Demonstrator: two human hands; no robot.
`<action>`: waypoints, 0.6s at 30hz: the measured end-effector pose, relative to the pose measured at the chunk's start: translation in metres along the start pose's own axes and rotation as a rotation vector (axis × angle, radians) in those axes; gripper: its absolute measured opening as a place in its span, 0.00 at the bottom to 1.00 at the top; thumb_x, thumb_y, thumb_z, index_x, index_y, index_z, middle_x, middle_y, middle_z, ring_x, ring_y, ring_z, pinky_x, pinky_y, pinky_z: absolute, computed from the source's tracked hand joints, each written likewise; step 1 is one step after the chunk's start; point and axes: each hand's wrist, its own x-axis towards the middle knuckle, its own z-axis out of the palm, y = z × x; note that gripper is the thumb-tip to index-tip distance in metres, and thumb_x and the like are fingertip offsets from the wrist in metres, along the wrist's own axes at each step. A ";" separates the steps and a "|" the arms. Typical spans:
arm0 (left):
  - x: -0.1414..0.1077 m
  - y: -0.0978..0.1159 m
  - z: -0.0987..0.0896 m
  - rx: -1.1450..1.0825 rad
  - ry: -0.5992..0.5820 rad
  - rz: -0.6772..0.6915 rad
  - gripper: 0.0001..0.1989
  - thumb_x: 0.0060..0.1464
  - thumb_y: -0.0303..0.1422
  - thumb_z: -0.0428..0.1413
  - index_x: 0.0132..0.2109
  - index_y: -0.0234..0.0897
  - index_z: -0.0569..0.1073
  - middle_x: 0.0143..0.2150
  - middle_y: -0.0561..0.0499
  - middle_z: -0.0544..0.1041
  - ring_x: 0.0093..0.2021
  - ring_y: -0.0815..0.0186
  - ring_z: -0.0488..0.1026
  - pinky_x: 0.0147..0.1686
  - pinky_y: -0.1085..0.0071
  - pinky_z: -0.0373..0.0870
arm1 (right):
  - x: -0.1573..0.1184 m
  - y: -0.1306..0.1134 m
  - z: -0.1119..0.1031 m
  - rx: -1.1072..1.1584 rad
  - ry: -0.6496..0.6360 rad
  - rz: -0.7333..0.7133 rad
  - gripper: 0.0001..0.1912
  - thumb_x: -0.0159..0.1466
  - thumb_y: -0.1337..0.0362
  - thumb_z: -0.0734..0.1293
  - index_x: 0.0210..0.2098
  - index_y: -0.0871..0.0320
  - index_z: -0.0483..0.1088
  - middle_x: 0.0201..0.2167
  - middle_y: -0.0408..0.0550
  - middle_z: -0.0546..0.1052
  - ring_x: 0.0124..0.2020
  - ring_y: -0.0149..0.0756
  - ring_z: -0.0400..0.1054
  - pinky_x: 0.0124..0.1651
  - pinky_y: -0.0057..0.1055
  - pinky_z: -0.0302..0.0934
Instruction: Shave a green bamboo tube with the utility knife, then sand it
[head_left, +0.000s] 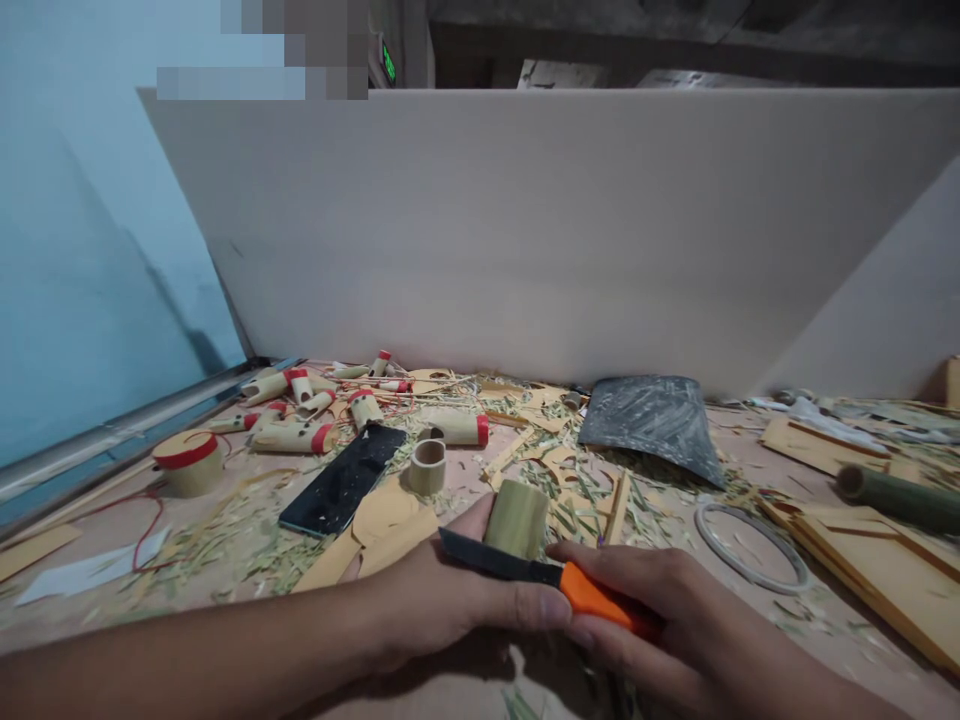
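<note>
My right hand is closed round the orange handle of a knife. Its dark blade points left, crossing over my left hand at the near side of a short bamboo section. That bamboo piece is pale green and tilted, gripped by my left hand, whose thumb lies below the blade. Some of the left fingers are hidden behind the bamboo. Just beyond stands a small pale bamboo ring. Green shavings lie scattered around both hands.
Several red-ended bamboo tubes lie at the back left, near a black phone and a red-topped cylinder. A curved dark sheet, a tape-like ring and wooden frames are rightward. A pale panel rises behind.
</note>
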 end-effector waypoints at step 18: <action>0.011 -0.007 -0.002 0.241 0.096 0.042 0.28 0.56 0.52 0.66 0.49 0.39 0.64 0.26 0.57 0.73 0.19 0.72 0.65 0.18 0.77 0.63 | 0.022 0.027 -0.022 -0.346 0.483 0.270 0.22 0.73 0.45 0.61 0.34 0.54 0.73 0.21 0.43 0.72 0.22 0.37 0.62 0.28 0.31 0.52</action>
